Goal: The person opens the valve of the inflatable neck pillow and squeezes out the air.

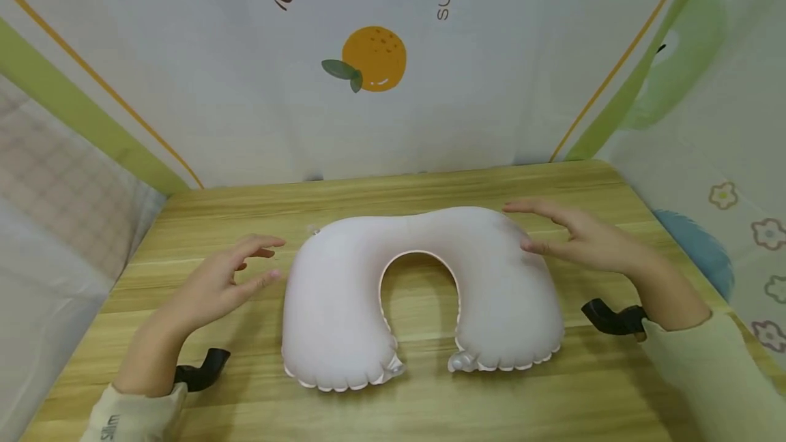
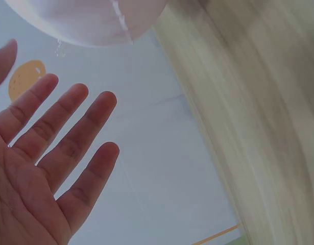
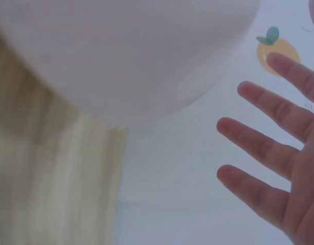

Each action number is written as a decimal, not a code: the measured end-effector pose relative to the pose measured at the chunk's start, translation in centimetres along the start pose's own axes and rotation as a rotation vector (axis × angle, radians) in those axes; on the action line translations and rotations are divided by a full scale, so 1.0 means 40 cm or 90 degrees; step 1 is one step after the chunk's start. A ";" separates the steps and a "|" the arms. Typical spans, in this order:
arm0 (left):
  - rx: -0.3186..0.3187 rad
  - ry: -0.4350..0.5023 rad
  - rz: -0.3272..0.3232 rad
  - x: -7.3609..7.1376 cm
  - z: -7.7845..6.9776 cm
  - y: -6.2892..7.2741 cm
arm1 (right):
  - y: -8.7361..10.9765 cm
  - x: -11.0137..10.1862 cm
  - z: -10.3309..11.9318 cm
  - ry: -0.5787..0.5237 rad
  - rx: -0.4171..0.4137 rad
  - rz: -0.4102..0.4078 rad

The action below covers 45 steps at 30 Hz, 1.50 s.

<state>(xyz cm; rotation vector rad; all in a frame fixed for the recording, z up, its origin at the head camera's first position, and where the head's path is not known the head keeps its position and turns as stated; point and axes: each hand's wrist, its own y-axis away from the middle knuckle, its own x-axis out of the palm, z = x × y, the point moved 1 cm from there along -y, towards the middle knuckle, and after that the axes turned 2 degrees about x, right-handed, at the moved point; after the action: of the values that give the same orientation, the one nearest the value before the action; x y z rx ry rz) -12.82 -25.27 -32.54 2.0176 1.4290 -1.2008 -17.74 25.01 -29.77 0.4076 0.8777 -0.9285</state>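
Observation:
A pale pinkish-white inflatable neck pillow (image 1: 334, 292), puffed up and U-shaped, lies on the wooden table with its opening toward me. Its edge seam is crimped, and a clear plastic valve (image 1: 463, 361) shows at the right end. Left of the pillow, my left hand (image 1: 224, 285) hovers with fingers spread, apart from it; the left wrist view shows the bare palm (image 2: 24, 199). On the other side, my right hand (image 1: 583, 237) is beside the pillow's upper right, fingers extended and holding nothing. Whether its thumb touches the surface I cannot tell.
The wood-grain table (image 1: 417, 408) ends at a white curtain (image 1: 460, 108) printed with an orange. More patterned cloth (image 1: 724, 258) hangs along the right side. A black curved mount (image 1: 205, 368) sits at my left wrist, another mount (image 1: 610, 318) at my right.

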 end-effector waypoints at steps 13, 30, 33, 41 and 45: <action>-0.003 -0.005 -0.008 -0.030 -0.002 -0.058 | -0.144 -0.035 0.100 0.013 -0.075 0.057; 0.037 -0.018 -0.015 -0.028 -0.008 -0.136 | -0.310 0.046 0.227 -0.006 -0.127 0.171; 0.049 -0.012 -0.016 -0.023 -0.008 -0.144 | -0.332 0.068 0.243 -0.002 -0.133 0.187; 0.054 -0.009 -0.037 0.001 0.003 -0.160 | -0.389 0.127 0.262 0.008 -0.119 0.230; 0.045 -0.001 -0.033 0.010 0.001 -0.169 | -0.416 0.153 0.264 0.014 -0.118 0.248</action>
<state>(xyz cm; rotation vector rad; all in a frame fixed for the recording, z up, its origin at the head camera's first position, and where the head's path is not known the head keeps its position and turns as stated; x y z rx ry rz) -18.88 -22.37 -31.83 2.0362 1.4656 -1.2911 -24.65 5.71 -27.46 0.4107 0.8570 -0.4815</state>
